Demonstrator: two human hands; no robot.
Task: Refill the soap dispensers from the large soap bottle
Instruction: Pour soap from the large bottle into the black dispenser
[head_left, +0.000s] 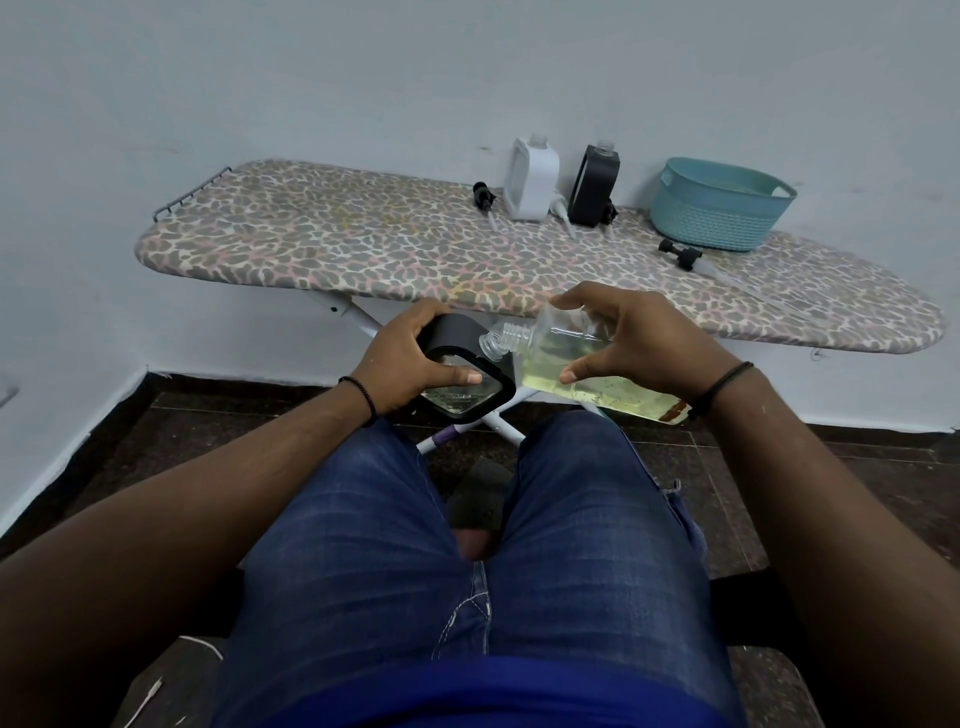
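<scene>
Centre: left hand (402, 358) grips dispenser (462, 364) | right hand (631, 343) grips tilted bottle (571, 364), pouring (apparently) | upper right: two dispensers (532, 179) uncapped, fill unclear

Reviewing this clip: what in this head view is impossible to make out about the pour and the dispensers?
- Fill level of the black dispenser: left hand covers its side.
- Whether soap is flowing: the large soap bottle mouth meets the dispenser neck, stream too small to see.
- Bottle's label: right hand hides it.
- Levels in the white dispenser and far black dispenser: opaque, too small.
</scene>
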